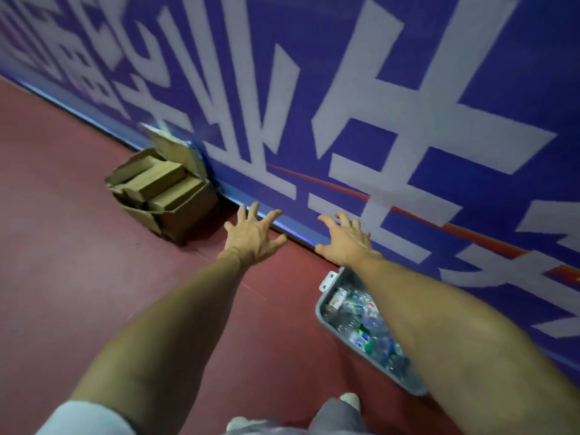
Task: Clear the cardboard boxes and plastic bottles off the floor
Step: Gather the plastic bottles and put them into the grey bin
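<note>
A large open cardboard box point(182, 211) stands on the red floor against the blue wall, with smaller flattened cardboard boxes point(157, 182) stacked inside it. A grey plastic bin point(323, 312) lies below my right forearm, filled with several crushed plastic bottles point(361, 324). My left hand point(251, 235) reaches forward with fingers spread, to the right of the cardboard box and apart from it. My right hand point(345, 240) is also stretched out with spread fingers, above the bin's far end. Neither hand holds anything.
A blue wall banner point(392, 105) with big white characters runs diagonally along the floor's edge. Red floor point(62, 230) stretches to the left. My feet in light shoes point(350, 400) show at the bottom.
</note>
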{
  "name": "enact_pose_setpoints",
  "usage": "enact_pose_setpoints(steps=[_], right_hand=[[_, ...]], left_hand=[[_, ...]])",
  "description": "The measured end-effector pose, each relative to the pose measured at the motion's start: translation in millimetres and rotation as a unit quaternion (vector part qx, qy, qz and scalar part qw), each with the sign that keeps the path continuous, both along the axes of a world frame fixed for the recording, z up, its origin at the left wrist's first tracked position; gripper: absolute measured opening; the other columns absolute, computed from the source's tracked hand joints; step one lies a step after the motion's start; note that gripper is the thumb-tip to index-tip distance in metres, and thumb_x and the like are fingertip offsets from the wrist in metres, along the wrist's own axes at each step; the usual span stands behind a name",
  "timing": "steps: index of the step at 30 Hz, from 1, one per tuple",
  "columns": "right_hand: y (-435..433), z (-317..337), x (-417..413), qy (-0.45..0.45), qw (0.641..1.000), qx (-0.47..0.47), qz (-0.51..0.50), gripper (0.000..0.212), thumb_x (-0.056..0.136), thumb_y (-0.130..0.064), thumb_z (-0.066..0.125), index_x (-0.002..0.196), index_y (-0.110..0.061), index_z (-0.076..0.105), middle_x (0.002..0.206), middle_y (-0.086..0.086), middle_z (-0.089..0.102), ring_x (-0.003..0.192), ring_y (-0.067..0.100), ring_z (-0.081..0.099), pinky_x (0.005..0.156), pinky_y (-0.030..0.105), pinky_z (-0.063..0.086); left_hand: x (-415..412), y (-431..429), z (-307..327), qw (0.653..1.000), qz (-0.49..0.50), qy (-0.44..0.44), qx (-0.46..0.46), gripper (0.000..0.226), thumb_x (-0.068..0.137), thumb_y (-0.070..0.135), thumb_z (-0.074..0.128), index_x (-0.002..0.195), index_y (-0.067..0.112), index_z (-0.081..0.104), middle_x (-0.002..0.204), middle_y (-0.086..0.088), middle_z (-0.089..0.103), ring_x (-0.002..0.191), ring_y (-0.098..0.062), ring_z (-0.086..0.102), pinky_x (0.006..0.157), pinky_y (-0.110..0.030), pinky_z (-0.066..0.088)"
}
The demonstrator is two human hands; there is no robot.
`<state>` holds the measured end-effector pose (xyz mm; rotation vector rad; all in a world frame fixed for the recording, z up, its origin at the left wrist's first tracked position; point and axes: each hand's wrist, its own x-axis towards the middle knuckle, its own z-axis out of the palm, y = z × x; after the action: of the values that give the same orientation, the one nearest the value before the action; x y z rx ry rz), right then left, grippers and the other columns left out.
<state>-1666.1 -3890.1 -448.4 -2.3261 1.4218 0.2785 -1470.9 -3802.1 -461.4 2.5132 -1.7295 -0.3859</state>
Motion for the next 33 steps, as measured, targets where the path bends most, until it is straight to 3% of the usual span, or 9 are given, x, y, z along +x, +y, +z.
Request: enact_pose_setpoints(steps=[7, 13, 23, 31, 33], right_hand=[[83.5, 18.1, 202.5, -0.027, 0.986, -0.029, 0.163, 0.073, 0.089, -0.046, 0.061, 0.152, -0.039, 0.026, 0.157, 0.008, 0.019, 0.138, 0.036, 0.026, 0.107, 0.055, 0.030], [188.7, 28.7, 371.5, -0.049, 0.944, -0.024, 0.326, 0.071, 0.087, -0.046, 0.062, 0.150, -0.039, 0.028, 0.156, 0.007, 0.021, 0.138, 0.036, 0.026, 0.108, 0.055, 0.031], [395.7, 24.1, 574.1, -0.054, 0.809, 0.003, 0.585, 0.073, 0.086, -0.042, 0.061, 0.151, -0.039, 0.028, 0.158, 0.007, 0.020, 0.139, 0.033, 0.027, 0.108, 0.053, 0.032], [531.6, 32.4, 703.9, -0.058, 0.679, -0.008, 0.732, 0.073, 0.086, -0.045, 0.061, 0.151, -0.039, 0.027, 0.158, 0.008, 0.021, 0.139, 0.035, 0.029, 0.106, 0.053, 0.035], [561.9, 35.1, 726.0, -0.050, 0.645, -0.018, 0.762, 0.074, 0.086, -0.046, 0.061, 0.152, -0.039, 0.026, 0.158, 0.008, 0.021, 0.138, 0.035, 0.030, 0.107, 0.053, 0.036]], left_hand=[[166.2, 144.0, 21.0, 0.988, 0.151, -0.022, -0.021, 0.064, 0.089, 0.063, 0.049, 0.149, 0.045, 0.033, 0.162, -0.005, 0.017, 0.146, -0.035, 0.015, 0.104, -0.063, 0.035], [273.6, 292.1, 31.9, 0.947, 0.319, -0.023, -0.016, 0.066, 0.089, 0.061, 0.052, 0.150, 0.044, 0.032, 0.162, -0.008, 0.017, 0.146, -0.035, 0.016, 0.105, -0.066, 0.034], [355.2, 515.2, 29.4, 0.812, 0.583, -0.005, -0.004, 0.066, 0.089, 0.058, 0.053, 0.149, 0.045, 0.031, 0.164, -0.006, 0.012, 0.149, -0.035, 0.010, 0.109, -0.067, 0.026], [400.7, 631.3, 44.6, 0.660, 0.750, 0.000, -0.039, 0.064, 0.089, 0.056, 0.055, 0.148, 0.046, 0.033, 0.165, -0.005, 0.010, 0.151, -0.032, 0.006, 0.113, -0.067, 0.020], [403.7, 655.3, 48.0, 0.639, 0.769, -0.002, -0.039, 0.064, 0.089, 0.057, 0.055, 0.148, 0.047, 0.033, 0.165, -0.004, 0.010, 0.150, -0.032, 0.007, 0.114, -0.067, 0.021]])
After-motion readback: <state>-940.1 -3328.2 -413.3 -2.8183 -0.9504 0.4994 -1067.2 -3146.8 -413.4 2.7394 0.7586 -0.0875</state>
